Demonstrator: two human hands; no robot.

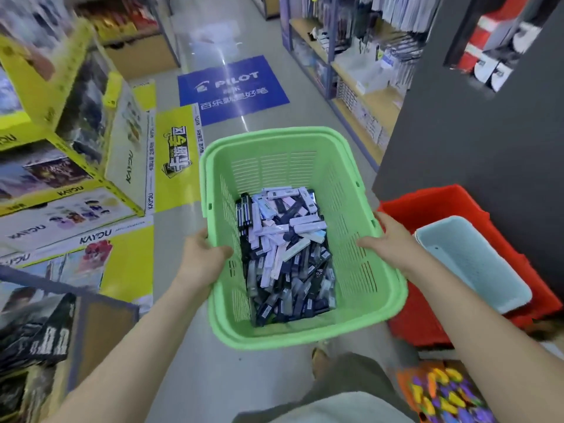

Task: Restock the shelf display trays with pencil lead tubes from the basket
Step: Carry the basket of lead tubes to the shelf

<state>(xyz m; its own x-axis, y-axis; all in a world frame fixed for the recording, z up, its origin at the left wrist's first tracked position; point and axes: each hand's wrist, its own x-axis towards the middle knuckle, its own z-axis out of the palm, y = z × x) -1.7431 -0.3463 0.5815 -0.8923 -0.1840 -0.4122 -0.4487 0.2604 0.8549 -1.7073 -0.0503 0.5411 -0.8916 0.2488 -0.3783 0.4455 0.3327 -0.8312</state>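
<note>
basket [351, 209] 1 | red crate [427, 206] 1 | blue bin [476, 264] 1 | lead tubes [283, 248] uncountable

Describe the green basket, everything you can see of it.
The green basket is rectangular and looks like light green plastic, with a thick rolled rim and slotted walls. It is held above the aisle floor, open side up, its long axis pointing away from the person. The left hand grips its left rim and the right hand grips its right rim. A loose heap of pencil lead tubes, white, lilac and dark, covers its bottom.
</note>
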